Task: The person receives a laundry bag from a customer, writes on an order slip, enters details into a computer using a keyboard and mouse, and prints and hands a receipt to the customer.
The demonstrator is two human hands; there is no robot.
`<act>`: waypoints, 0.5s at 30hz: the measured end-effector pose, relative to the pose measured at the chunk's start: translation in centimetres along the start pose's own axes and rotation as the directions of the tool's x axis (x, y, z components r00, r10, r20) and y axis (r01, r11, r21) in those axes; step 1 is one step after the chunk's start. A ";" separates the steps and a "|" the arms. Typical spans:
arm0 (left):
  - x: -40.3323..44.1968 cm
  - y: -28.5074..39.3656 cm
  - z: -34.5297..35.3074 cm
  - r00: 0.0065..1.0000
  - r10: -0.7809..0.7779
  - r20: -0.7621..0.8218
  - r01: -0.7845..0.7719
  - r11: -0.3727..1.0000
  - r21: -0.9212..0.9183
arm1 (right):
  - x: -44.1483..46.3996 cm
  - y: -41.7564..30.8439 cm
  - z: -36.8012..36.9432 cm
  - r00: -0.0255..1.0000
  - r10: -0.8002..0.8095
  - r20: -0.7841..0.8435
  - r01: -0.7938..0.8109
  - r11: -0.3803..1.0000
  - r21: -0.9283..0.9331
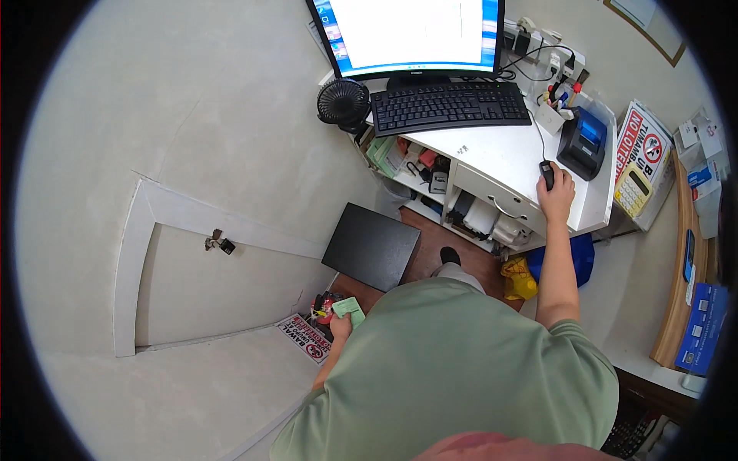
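Note:
My right hand (556, 196) rests on a black computer mouse (546, 176) on the white desk (492, 150), with its fingers wrapped round the mouse. Down at my left side, my left hand (340, 327) grips light green papers (350, 310) low over the floor. A black keyboard (450, 107) lies on the desk in front of a lit monitor (415, 34). The mouse's thin cable runs up beside the keyboard. To the right of the keyboard stands a black and blue device (583, 142).
A small black fan (343, 104) stands at the desk's left corner. Below are shelves with items and a black box (372, 246). Yellow (520, 278) and blue bags lie under the desk. At the right are a yellow calculator (633, 190) and a sign (644, 142).

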State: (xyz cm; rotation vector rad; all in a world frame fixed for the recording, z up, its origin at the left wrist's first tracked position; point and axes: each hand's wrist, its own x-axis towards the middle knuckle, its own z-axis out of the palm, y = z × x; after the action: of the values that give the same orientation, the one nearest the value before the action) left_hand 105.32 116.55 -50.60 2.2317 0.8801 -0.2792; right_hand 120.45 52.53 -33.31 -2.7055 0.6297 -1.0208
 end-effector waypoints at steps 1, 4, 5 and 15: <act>-0.1 0.1 0.0 1.000 0.012 -0.005 -0.012 1.000 0.006 | 0.0 0.0 0.0 1.000 0.002 0.001 -0.002 1.000 -0.001; 0.7 -0.8 0.6 1.000 0.025 -0.001 -0.025 0.999 -0.043 | 0.0 0.1 0.0 1.000 0.004 0.003 -0.004 1.000 0.000; 0.8 -0.7 0.5 1.000 0.026 0.003 -0.026 0.997 -0.069 | 0.0 0.0 0.0 1.000 0.005 0.004 -0.005 1.000 0.001; -0.1 0.7 -0.3 0.999 0.028 0.027 -0.029 0.999 0.040 | 0.0 -0.4 -0.5 1.000 -0.013 -0.001 0.013 1.000 0.007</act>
State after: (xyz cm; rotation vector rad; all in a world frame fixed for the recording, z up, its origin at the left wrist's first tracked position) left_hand 105.65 116.33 -49.94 2.2708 0.8352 -0.3146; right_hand 120.19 52.88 -32.82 -2.7068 0.6076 -1.0249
